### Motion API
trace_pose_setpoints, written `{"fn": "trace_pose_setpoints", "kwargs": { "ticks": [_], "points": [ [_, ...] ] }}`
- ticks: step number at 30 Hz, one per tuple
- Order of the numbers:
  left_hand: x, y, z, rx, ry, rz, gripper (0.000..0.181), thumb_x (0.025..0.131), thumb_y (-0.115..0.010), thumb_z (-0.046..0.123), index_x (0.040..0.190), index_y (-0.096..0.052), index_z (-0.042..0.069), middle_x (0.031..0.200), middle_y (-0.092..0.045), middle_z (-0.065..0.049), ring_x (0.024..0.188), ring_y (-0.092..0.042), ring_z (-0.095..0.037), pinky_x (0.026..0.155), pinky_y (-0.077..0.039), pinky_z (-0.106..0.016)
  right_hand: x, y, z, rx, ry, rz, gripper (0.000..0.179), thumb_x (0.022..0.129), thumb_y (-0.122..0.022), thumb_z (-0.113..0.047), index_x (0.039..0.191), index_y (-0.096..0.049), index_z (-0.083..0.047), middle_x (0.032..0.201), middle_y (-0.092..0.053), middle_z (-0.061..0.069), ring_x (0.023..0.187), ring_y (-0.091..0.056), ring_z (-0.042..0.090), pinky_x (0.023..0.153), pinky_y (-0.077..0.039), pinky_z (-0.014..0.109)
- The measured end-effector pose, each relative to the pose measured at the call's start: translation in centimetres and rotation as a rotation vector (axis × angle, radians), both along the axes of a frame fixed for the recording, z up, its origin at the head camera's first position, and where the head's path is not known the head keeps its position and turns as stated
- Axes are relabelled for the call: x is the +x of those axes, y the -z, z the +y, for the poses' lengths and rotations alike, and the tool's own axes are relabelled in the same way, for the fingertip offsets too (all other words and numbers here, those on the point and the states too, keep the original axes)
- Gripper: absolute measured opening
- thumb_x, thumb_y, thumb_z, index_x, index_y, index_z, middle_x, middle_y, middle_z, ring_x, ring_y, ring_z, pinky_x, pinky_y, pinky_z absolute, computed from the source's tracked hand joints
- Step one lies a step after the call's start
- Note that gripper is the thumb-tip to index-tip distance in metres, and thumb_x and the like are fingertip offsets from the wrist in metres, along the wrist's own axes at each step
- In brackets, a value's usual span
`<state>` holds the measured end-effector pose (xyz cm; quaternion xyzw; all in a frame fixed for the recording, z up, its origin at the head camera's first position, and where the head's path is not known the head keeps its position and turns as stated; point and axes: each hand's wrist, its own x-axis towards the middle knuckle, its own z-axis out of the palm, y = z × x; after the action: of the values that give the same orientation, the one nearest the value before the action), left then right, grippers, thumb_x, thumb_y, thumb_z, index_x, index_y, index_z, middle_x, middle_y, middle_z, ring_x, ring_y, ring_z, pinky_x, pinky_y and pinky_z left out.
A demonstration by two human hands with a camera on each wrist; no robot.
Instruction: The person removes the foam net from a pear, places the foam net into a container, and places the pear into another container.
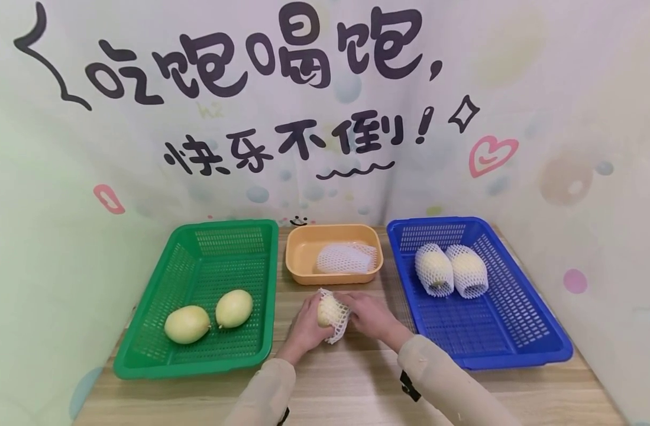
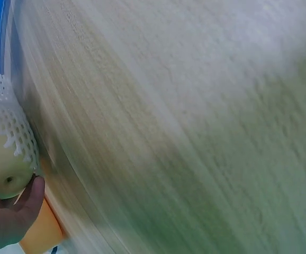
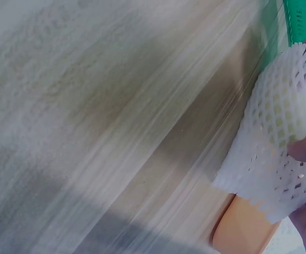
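Note:
In the head view, a pale yellow oval fruit [image 1: 327, 312] is partly covered by a white foam net sleeve [image 1: 339, 319], just above the table's middle. My left hand [image 1: 306, 325] grips the fruit from the left; the left wrist view shows the fruit's bare end [image 2: 7, 174] by the thumb. On the right side, my right hand [image 1: 371, 313] pinches the net, which hangs loose past the fruit in the right wrist view [image 3: 269, 153]. Much of both hands lies outside the wrist views.
A green basket [image 1: 197, 370] at left holds two bare fruits [image 1: 187, 324]. Spare foam nets [image 1: 346, 258] lie in an orange tray [image 1: 298, 260] at the back. Inside the blue basket [image 1: 495, 358] at right are two netted fruits [image 1: 434, 269]. A printed cloth [image 1: 314, 195] hangs behind the table.

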<state>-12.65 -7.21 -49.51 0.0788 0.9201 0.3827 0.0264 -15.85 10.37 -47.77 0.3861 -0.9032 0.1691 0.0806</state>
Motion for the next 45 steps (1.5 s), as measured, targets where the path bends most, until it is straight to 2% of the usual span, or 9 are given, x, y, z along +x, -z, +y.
{"fn": "trace_pose_setpoints", "kwargs": {
  "ticks": [4, 8, 13, 20, 26, 31, 35, 39, 45],
  "points": [
    [0.0, -0.1, -0.2, 0.0, -0.009, -0.014, 0.076, 0.066, -0.074, 0.016, 0.132, -0.038, 0.006, 0.12, -0.039, -0.015, 0.098, -0.048, -0.031, 0.077, -0.041, -0.042, -0.1, -0.1, 0.0, 0.012, 0.011, -0.004, 0.052, 0.068, -0.065, 0.002, 0.118, -0.056, -0.009, 0.103, -0.06, 0.009, 0.089, -0.057, 0.023, 0.069, -0.047, 0.035],
    [0.0, -0.2, -0.2, 0.019, -0.004, -0.016, 0.074, 0.066, -0.074, 0.016, 0.131, -0.04, 0.006, 0.12, -0.038, -0.015, 0.097, -0.047, -0.03, 0.078, -0.041, -0.041, 0.0, 0.0, 0.0, 0.055, 0.023, -0.012, 0.056, 0.068, -0.064, 0.002, 0.122, -0.053, -0.011, 0.101, -0.06, 0.009, 0.088, -0.057, 0.023, 0.065, -0.047, 0.036],
    [0.0, 0.2, -0.3, 0.021, 0.018, 0.006, 0.076, 0.063, -0.076, 0.016, 0.13, -0.04, 0.007, 0.118, -0.038, -0.016, 0.095, -0.048, -0.03, 0.076, -0.041, -0.041, -0.1, -0.1, 0.0, 0.055, 0.048, -0.023, 0.06, 0.064, -0.06, 0.01, 0.12, -0.056, -0.012, 0.095, -0.062, 0.009, 0.077, -0.058, 0.021, 0.059, -0.047, 0.033],
    [0.1, 0.4, -0.2, 0.028, 0.028, 0.021, 0.075, 0.065, -0.076, 0.02, 0.13, -0.04, 0.009, 0.114, -0.039, -0.016, 0.096, -0.047, -0.03, 0.078, -0.041, -0.042, 0.1, -0.2, 0.2, 0.095, 0.122, 0.085, 0.052, 0.059, -0.064, 0.005, 0.108, -0.064, -0.014, 0.086, -0.063, 0.003, 0.068, -0.058, 0.02, 0.052, -0.045, 0.034],
    [0.4, 0.3, -0.3, 0.023, 0.01, 0.044, 0.073, 0.065, -0.077, 0.025, 0.128, -0.042, 0.017, 0.112, -0.04, -0.015, 0.094, -0.048, -0.03, 0.075, -0.041, -0.043, 0.4, -0.5, 0.4, 0.121, 0.232, 0.107, 0.04, 0.06, -0.063, 0.003, 0.096, -0.068, -0.014, 0.081, -0.062, 0.001, 0.064, -0.057, 0.022, 0.05, -0.045, 0.036],
    [0.8, 0.0, -0.6, 0.041, -0.02, 0.047, 0.069, 0.064, -0.078, 0.024, 0.125, -0.043, 0.02, 0.115, -0.041, -0.013, 0.097, -0.047, -0.03, 0.075, -0.04, -0.045, 0.4, -1.0, 0.7, 0.119, 0.275, 0.174, 0.037, 0.06, -0.06, 0.002, 0.092, -0.068, -0.014, 0.08, -0.062, 0.001, 0.065, -0.057, 0.023, 0.055, -0.043, 0.037],
    [1.2, -0.4, -0.6, 0.031, -0.015, 0.025, 0.069, 0.065, -0.077, 0.027, 0.125, -0.042, 0.023, 0.111, -0.044, -0.011, 0.092, -0.049, -0.027, 0.072, -0.041, -0.043, 0.3, -1.6, 1.0, 0.063, 0.284, 0.238, 0.032, 0.061, -0.057, 0.001, 0.087, -0.068, -0.014, 0.08, -0.061, 0.001, 0.073, -0.057, 0.023, 0.056, -0.041, 0.038],
    [1.7, -1.1, -0.5, 0.013, -0.004, 0.004, 0.07, 0.066, -0.076, 0.034, 0.126, -0.041, 0.024, 0.105, -0.045, -0.009, 0.086, -0.049, -0.024, 0.067, -0.041, -0.041, 0.0, -2.7, 1.4, 0.014, 0.282, 0.293, 0.029, 0.063, -0.054, 0.002, 0.084, -0.067, -0.014, 0.078, -0.061, 0.002, 0.07, -0.056, 0.024, 0.053, -0.039, 0.038],
    [2.4, -2.6, -0.1, 0.008, 0.005, 0.012, 0.068, 0.067, -0.074, 0.038, 0.126, -0.041, 0.025, 0.105, -0.046, -0.008, 0.085, -0.049, -0.024, 0.066, -0.041, -0.043, -0.2, -4.3, 2.0, -0.023, 0.278, 0.298, 0.033, 0.065, -0.054, 0.003, 0.09, -0.069, -0.013, 0.081, -0.063, 0.002, 0.07, -0.057, 0.024, 0.056, -0.041, 0.039]
  ]
}}
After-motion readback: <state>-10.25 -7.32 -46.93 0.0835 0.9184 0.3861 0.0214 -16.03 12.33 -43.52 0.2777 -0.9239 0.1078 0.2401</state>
